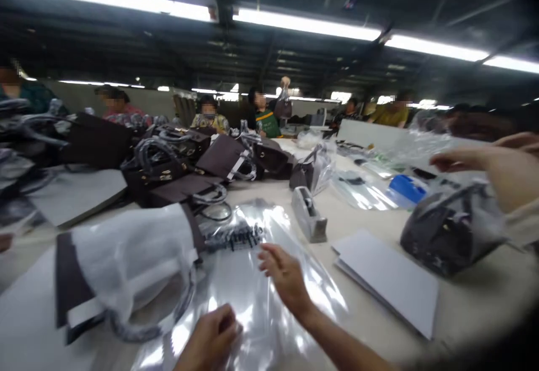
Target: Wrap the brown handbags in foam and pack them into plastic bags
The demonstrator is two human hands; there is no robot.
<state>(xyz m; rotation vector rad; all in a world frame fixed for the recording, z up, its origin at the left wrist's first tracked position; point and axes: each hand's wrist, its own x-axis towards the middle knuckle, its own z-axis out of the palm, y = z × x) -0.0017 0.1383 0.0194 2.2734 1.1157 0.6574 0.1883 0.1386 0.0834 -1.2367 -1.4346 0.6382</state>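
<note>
Clear plastic bags (248,264) lie flat and shiny on the table in front of me. Over them is my right hand (286,278), fingers apart, with nothing held. My left hand (213,334) is lower, near the bags' bottom left part, its fingers curled together; whether they pinch the plastic is too blurred to tell. Left of the hands a dark handbag (71,275) lies on its side with white wrapping (135,247) round it and its wrapped handle towards me.
A tape dispenser (309,214) stands beyond the bags, with white sheets (391,281) to its right. Another person's hands reach in at the right above a plastic-covered bag (455,230). Dark handbags (223,155) pile up behind; people stand farther back.
</note>
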